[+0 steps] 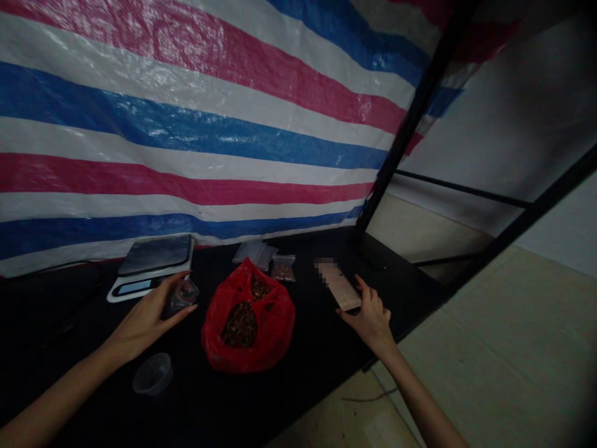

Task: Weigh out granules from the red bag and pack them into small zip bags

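Observation:
My left hand (161, 305) is curled around a small clear plastic thing with a reddish part (185, 291), held just in front of the scale; its exact kind is unclear. Thumb and fingers of my right hand (370, 314) grip the near end of a flat, tan, phone-sized rectangle (342, 287) on the table, its far corner blurred out. Between the hands sits an open red plastic bag (275, 326) full of small brown pieces (240, 325). Behind it lies a small clear zip bag (283, 267) with brown bits, beside several flat clear bags (254, 252).
A white digital scale (156, 255) with a lit display stands at the back left. Near my left forearm is a clear round plastic cup (153, 373). The black table (308, 361) meets a striped plastic sheet (233, 137) behind and a dark metal frame (396, 143) on the right.

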`<action>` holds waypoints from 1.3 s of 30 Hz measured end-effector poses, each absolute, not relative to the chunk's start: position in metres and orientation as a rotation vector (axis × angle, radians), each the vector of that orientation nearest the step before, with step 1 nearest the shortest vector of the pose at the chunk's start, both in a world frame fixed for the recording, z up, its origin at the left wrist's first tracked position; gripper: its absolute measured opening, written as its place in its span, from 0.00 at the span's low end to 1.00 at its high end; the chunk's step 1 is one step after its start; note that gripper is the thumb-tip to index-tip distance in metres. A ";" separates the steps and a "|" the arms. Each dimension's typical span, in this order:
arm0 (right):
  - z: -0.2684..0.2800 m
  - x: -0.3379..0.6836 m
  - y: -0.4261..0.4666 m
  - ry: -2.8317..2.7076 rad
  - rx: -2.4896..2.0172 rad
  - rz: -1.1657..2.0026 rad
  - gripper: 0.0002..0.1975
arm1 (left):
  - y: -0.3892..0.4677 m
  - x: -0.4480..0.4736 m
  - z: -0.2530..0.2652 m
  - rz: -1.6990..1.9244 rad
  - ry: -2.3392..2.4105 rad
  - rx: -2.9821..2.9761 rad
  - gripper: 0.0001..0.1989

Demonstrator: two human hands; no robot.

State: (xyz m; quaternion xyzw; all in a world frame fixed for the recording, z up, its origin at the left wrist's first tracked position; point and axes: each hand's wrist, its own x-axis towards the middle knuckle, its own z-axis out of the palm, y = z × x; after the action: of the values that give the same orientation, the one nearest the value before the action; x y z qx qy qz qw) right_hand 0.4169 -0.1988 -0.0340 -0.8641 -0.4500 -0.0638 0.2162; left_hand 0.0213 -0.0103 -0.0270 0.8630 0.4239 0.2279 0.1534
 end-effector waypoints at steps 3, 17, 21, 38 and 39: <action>-0.033 0.395 -0.216 -1.355 -2.349 -0.123 0.42 | -0.011 0.022 -0.028 0.605 1.223 2.444 0.34; -0.013 0.420 -0.205 -1.522 -1.804 0.273 0.22 | -0.002 0.019 -0.044 0.646 1.287 2.409 0.39; -0.012 0.434 -0.171 -1.549 -1.600 0.497 0.18 | -0.003 0.019 -0.045 0.638 1.314 2.409 0.39; -0.020 0.432 -0.151 -1.729 -1.551 0.311 0.12 | -0.004 0.019 -0.045 0.627 1.366 2.451 0.41; -0.021 0.432 -0.151 -1.731 -1.550 0.312 0.13 | -0.004 0.019 -0.045 0.634 1.362 2.456 0.41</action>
State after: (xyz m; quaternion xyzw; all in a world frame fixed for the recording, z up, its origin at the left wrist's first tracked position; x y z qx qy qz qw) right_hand 0.4320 -0.1514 -0.0207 -0.6093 -0.6804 0.1226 0.3884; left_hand 0.0189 -0.0043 -0.0450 0.8457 0.4689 0.2183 0.1312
